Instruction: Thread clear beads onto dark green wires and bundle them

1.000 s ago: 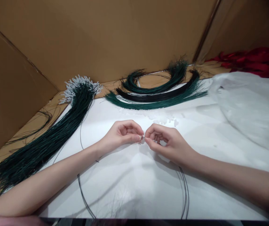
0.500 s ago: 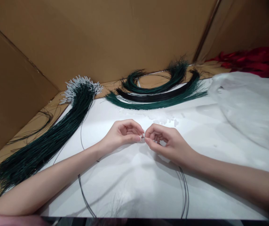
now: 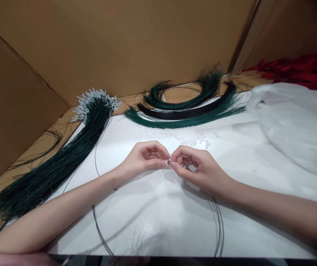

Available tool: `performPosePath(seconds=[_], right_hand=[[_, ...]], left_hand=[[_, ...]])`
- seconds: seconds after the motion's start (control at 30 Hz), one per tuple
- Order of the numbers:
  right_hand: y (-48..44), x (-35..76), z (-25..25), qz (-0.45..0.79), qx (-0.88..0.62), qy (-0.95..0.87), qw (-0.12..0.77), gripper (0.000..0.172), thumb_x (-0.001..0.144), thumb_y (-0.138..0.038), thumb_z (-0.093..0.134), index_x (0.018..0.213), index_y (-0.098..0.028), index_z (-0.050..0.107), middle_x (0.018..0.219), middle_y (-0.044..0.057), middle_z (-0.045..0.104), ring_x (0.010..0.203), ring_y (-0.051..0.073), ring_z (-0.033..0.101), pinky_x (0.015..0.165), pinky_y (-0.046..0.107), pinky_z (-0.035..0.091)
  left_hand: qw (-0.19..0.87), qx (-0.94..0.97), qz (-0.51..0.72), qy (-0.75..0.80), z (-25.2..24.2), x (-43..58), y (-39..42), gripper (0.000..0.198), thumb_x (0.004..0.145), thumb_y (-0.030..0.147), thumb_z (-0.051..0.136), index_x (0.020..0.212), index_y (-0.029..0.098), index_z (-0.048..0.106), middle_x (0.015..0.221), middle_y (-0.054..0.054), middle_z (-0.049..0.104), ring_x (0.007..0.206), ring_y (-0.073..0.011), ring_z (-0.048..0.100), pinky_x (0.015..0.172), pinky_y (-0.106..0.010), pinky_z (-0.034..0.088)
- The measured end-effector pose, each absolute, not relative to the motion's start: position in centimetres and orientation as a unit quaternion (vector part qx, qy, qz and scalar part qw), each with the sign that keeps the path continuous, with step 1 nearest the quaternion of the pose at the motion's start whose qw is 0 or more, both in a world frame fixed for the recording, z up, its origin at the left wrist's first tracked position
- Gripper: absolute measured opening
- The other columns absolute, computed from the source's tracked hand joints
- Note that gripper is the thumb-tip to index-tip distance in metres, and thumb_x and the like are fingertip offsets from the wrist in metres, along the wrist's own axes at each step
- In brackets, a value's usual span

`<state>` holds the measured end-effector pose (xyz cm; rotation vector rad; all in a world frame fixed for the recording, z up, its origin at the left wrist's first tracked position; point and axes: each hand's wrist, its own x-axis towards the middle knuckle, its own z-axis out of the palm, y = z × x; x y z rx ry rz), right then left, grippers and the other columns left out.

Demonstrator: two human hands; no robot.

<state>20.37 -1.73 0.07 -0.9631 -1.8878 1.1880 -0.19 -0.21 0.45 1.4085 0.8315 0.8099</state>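
My left hand [image 3: 144, 159] and my right hand [image 3: 197, 168] meet fingertip to fingertip at the middle of the white table sheet [image 3: 158, 207]. Both are closed in a pinch on a tiny piece between them, too small to name. A thin dark wire [image 3: 99, 229] loops out from under my left wrist. Several thin dark wires [image 3: 218, 225] run from under my right wrist toward the near edge. Small clear beads [image 3: 191, 139] lie scattered just beyond my hands.
A long bundle of dark green wires [image 3: 61, 159] with white tips [image 3: 93, 99] lies at the left. Curved green and black wire bundles [image 3: 186, 109] lie at the back. A white plastic bag [image 3: 294, 125] covers the right. Cardboard walls [image 3: 119, 44] enclose the area; red material [image 3: 299, 70] shows at the far right.
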Motion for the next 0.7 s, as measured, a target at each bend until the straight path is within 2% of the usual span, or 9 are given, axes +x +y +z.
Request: performPosePath(seconds=[0.33, 0.7], right_hand=[[-1.87, 20.42, 0.15, 0.456, -0.373, -0.729, 0.349, 0.004, 0.084, -0.018, 0.057, 0.080, -0.017, 0.058, 0.065, -0.002, 0.052, 0.058, 0.010, 0.046, 0.055, 0.024, 0.036], [-1.90, 20.49, 0.18, 0.464, -0.371, -0.728, 0.343, 0.003, 0.082, -0.019, 0.058, 0.079, -0.017, 0.057, 0.064, -0.002, 0.052, 0.058, 0.010, 0.045, 0.054, 0.024, 0.035]], left_hand=[[0.582, 0.630, 0.365, 0.363, 0.03, -0.41, 0.00, 0.014, 0.074, 0.022, 0.080, 0.082, 0.014, 0.071, 0.078, -0.003, 0.068, 0.070, -0.0102, 0.060, 0.065, -0.021, 0.048], [0.587, 0.631, 0.351, 0.365, 0.37, -0.33, -0.14, 0.017, 0.072, 0.021, 0.081, 0.080, 0.014, 0.069, 0.077, -0.003, 0.068, 0.071, -0.0113, 0.062, 0.068, -0.022, 0.050]])
